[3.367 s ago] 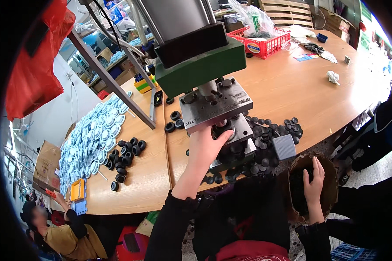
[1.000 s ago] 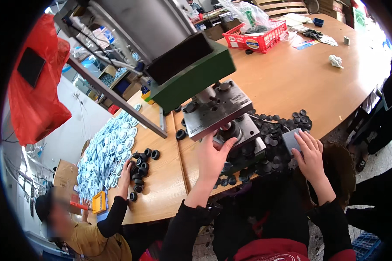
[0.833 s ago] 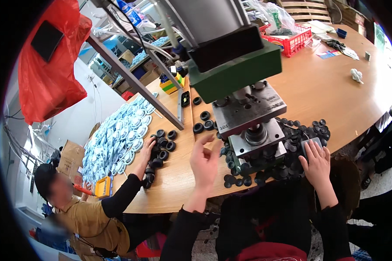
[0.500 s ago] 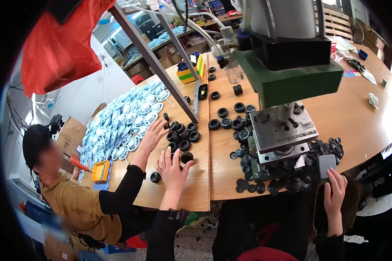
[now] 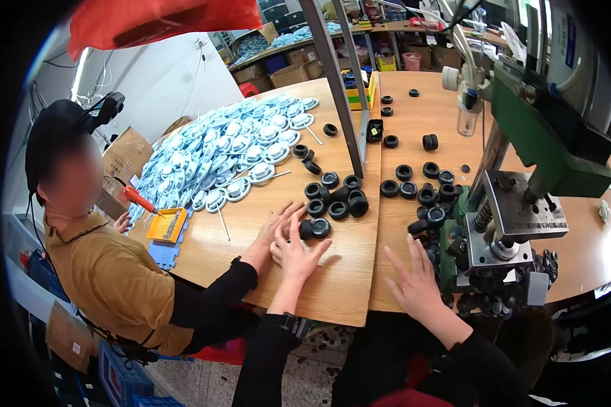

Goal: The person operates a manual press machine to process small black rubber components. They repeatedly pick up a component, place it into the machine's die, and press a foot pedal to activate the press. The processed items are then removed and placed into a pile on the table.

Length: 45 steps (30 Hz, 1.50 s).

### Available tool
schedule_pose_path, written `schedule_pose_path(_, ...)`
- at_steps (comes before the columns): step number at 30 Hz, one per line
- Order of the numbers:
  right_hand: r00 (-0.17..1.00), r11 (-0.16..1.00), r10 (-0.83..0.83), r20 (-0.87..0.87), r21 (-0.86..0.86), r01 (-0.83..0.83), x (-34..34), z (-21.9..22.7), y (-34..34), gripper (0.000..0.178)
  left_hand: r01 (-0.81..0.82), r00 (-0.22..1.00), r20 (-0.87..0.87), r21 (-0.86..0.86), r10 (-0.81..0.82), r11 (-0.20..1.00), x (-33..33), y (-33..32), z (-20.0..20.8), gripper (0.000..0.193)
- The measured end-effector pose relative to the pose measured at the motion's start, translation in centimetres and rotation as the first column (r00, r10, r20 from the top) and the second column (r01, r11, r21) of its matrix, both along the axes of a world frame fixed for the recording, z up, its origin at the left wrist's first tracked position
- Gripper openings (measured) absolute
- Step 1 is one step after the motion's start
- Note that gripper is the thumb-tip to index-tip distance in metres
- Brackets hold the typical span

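My left hand point(image 5: 294, 256) is over the left table with its fingers apart and nothing in it. It overlaps a co-worker's hand point(image 5: 270, 234); whether they touch I cannot tell. Just beyond the fingertips stand small black tyres point(image 5: 320, 227), some with their hollow side up. My right hand point(image 5: 416, 283), open with fingers spread, hovers over the right table's near edge, left of a green and steel press point(image 5: 516, 210). Several more tyres point(image 5: 426, 197) lie loosely between that hand and the press's far side.
Black discs point(image 5: 495, 302) crowd the press base, beside a grey rectangular pad point(image 5: 538, 288). A steel frame post point(image 5: 339, 88) rises between the tables. Light-blue parts point(image 5: 217, 149) form a pile at far left, near a yellow tray point(image 5: 168, 225). A co-worker point(image 5: 108, 251) sits at left.
My right hand has left the grey pad and moved left to the table edge. The view has shifted. My left hand and the co-worker's hand are now nearer each other, on the near side of the tyres.
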State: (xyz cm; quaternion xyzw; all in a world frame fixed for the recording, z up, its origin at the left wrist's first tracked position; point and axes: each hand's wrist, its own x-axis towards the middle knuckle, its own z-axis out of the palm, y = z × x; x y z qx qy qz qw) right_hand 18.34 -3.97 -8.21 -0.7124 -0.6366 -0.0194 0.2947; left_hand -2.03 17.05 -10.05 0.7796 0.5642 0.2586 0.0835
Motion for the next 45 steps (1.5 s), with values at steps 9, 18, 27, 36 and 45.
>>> schedule_pose_path(9, 0.943, 0.942, -0.334, 0.008, -0.038, 0.334, 0.1, -1.8, 10.1, 0.058, 0.353, 0.931, -0.042, -0.147, -0.363, 0.924, 3.5, -0.5, 1.1, 0.078)
schedule_pose_path(18, 0.98, 0.987, -0.158, -0.119, 0.021, 0.161, 0.0, -0.9, 15.5, 0.051, 0.525, 0.839, 0.057, 0.169, -0.54, 0.834, 5.8, 1.0, -1.8, 0.072)
schedule_pose_path(27, 0.99, 0.988, -0.137, 0.03, 0.075, 0.134, 0.7, -1.7, 16.1, 0.055, 0.497, 0.855, -0.019, -0.253, -0.518, 0.83, 5.3, 11.1, 1.1, 0.114)
schedule_pose_path(36, 0.967, 0.955, -0.221, -0.123, 0.172, 0.241, 0.5, -2.6, 12.9, 0.024, 0.581, 0.756, 0.32, 0.073, -0.571, 0.81, 11.1, 5.7, -3.3, 0.077)
schedule_pose_path(45, 0.926, 0.881, -0.342, -0.158, 0.289, 0.375, 2.1, -3.4, 8.4, 0.03, 0.468, 0.824, 0.35, 0.02, -0.445, 0.883, 15.0, -2.1, -1.6, 0.053)
